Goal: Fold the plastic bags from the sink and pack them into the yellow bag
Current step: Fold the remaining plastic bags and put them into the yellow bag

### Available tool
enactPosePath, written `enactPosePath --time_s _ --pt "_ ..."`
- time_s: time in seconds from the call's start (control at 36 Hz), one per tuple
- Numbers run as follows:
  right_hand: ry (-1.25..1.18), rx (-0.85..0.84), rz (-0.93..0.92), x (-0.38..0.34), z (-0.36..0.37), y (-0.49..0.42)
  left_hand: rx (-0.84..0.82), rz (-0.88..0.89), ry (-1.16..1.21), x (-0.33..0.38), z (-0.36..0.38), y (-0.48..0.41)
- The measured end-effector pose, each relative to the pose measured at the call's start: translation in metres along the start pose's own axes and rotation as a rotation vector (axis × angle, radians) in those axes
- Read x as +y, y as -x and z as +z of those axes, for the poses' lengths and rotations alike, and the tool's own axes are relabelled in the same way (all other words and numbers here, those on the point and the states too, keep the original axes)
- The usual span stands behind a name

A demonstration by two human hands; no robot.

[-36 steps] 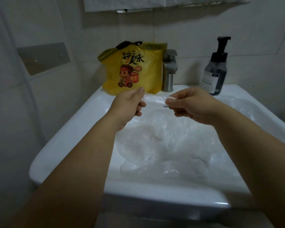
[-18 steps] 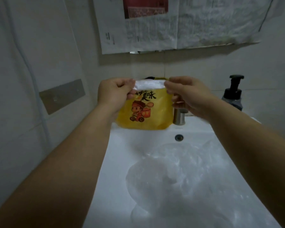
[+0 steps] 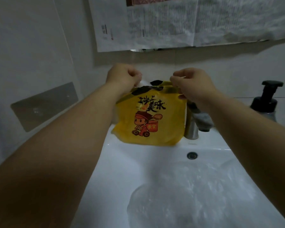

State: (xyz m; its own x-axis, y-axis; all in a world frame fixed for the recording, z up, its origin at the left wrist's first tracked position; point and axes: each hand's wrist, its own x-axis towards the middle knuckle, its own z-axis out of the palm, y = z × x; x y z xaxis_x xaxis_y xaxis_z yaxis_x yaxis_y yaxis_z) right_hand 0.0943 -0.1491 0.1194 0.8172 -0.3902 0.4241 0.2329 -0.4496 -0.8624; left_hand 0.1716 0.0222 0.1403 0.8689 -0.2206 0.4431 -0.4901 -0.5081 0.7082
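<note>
Farthest left, a dull metal plate [image 3: 44, 106] is fixed to the tiled wall. Next comes the left hand [image 3: 123, 78], raised over the far edge of the sink [image 3: 122, 162] with its fingers curled tight. A sliver of pale plastic [image 3: 142, 83] shows just under those fingers, at the left end of the bag's mouth, and the hand seems to pinch it, though most of it is hidden.

In the middle, the yellow bag [image 3: 150, 119] stands upright on the far rim of the sink against the wall, its cartoon print facing the camera and its black-edged mouth at the top. Sheets of printed paper [image 3: 155, 22] hang on the wall above it.

The right hand [image 3: 194, 84] is at the bag's top right corner, fingers bent, thumb and fingertips pinching the yellow rim. Just beside the bag on the right stands the metal tap [image 3: 192, 129], with the round overflow hole [image 3: 192, 155] nearer to the camera. Clear plastic bags [image 3: 187, 203] lie crumpled in the near right part of the basin. At the far right stands a dark pump bottle [image 3: 268, 101].
</note>
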Motion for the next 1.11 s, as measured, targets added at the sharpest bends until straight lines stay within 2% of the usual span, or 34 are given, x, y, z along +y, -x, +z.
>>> enactPosePath --time_s 0.08,0.19,0.33,0.44,0.61,0.72,0.83,1.0,1.06,1.11 --pt "0.013 0.001 0.006 0.007 0.005 -0.006 -0.122 0.028 -0.162 -0.005 0.009 -0.006" --pt "0.03 0.012 0.004 0.011 0.008 -0.009 -0.263 -0.005 -0.21 -0.004 0.014 -0.007" --pt "0.011 0.02 -0.003 0.005 0.011 -0.003 0.036 0.021 -0.06 -0.001 -0.002 -0.007" --pt "-0.001 0.023 -0.018 -0.006 0.009 0.013 0.041 0.12 0.031 0.01 -0.009 0.018" --pt "-0.027 0.015 -0.001 -0.008 -0.002 0.067 0.157 0.085 0.192 0.007 0.012 0.091" --pt "-0.057 -0.021 0.073 0.012 -0.006 0.108 -0.086 -0.041 0.247 -0.007 0.043 0.14" --pt "-0.002 -0.092 0.168 0.043 -0.009 0.159 -0.397 -0.151 0.034 -0.016 0.071 0.194" --pt "0.029 -0.238 0.361 0.072 -0.015 0.205 -0.706 -0.335 -0.256 -0.043 0.09 0.244" --pt "0.08 -0.348 0.436 0.076 -0.014 0.213 -0.718 -0.375 -0.292 -0.051 0.091 0.25" --pt "0.171 -0.461 0.461 0.079 -0.012 0.218 -0.612 -0.335 -0.325 -0.057 0.092 0.25"
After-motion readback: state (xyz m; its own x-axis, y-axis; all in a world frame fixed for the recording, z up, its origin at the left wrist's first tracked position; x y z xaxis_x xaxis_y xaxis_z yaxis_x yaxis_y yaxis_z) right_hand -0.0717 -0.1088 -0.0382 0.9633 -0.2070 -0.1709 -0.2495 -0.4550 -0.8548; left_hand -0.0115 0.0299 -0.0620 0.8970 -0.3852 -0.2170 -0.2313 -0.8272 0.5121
